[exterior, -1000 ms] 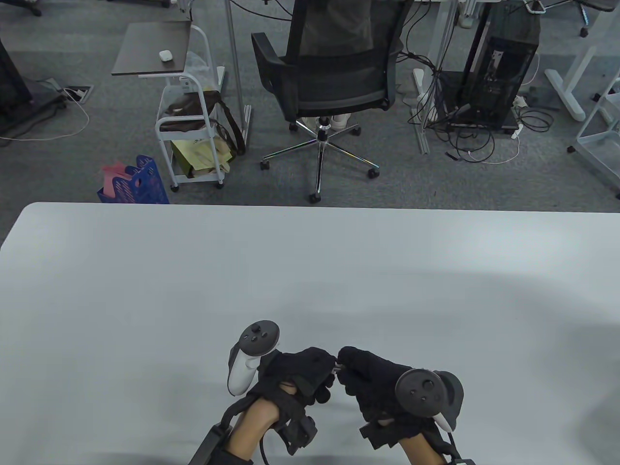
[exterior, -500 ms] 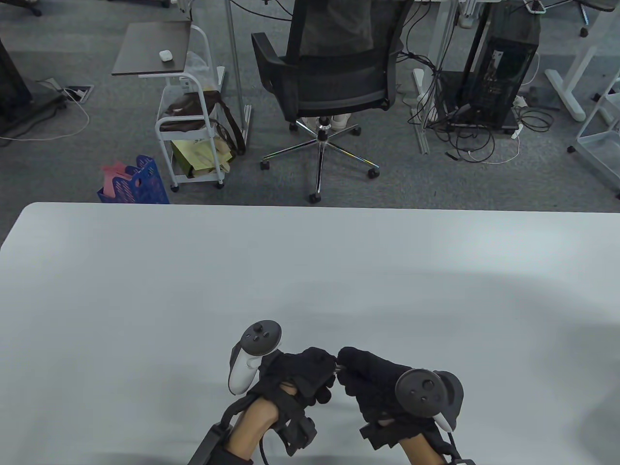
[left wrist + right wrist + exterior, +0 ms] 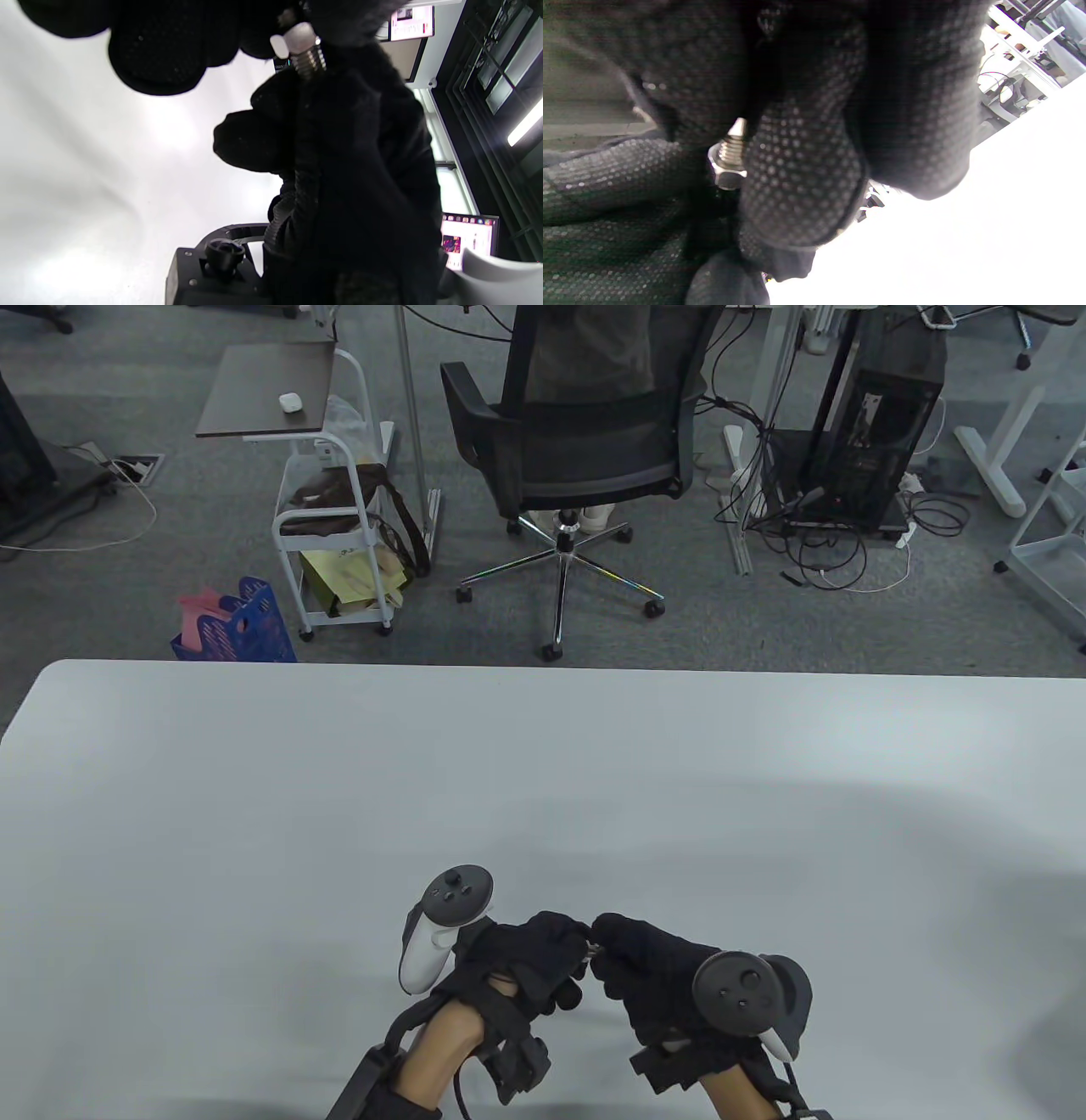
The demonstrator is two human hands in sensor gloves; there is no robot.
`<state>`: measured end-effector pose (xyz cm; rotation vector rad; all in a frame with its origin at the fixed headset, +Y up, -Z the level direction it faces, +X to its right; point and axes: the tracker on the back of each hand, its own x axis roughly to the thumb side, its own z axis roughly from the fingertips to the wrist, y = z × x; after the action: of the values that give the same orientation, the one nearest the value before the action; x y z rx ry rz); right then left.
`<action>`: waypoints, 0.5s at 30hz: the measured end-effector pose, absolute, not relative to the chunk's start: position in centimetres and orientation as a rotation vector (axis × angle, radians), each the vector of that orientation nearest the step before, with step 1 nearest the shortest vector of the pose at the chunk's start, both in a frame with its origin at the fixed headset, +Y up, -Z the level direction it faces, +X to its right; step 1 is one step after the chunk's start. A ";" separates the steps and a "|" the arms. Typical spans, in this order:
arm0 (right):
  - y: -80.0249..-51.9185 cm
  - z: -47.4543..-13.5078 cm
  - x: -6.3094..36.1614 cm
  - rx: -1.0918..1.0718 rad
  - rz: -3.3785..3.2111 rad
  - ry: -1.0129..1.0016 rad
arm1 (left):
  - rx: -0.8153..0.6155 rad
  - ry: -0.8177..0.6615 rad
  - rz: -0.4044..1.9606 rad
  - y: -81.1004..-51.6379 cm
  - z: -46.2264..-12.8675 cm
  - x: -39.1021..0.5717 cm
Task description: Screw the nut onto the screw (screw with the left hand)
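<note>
Nut (image 3: 294,39) on screw (image 3: 309,62), pinched btwn left hand (image 3: 526,954) & right hand (image 3: 649,976), pose seemingly unchanged vs earlier.

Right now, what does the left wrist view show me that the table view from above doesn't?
Only the left wrist view shows the nut sitting on the screw threads, plus lit monitors behind. Only the table view shows the whole white table, the office chair beyond it and a tracker on each hand. Both show the left hand and right hand meeting fingertip to fingertip around the small metal parts.
</note>
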<state>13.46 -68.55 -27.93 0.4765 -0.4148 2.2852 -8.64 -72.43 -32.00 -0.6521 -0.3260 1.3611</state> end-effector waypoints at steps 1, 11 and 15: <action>-68.7 -28.0 13.5 0.473 2.281 -0.404 | -0.640 -0.297 1.370 -72.6 -32.0 -8.7; -69.1 -28.7 13.1 0.460 2.282 -0.344 | -0.712 -0.316 1.438 -73.4 -33.0 -9.3; -69.6 -28.9 13.0 0.448 2.290 -0.315 | -0.665 -0.283 1.338 -73.4 -33.1 -9.2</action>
<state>13.03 -69.59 -28.88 0.4485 -0.3146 2.2897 -9.17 -73.42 -33.05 -0.6654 -0.2827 1.3383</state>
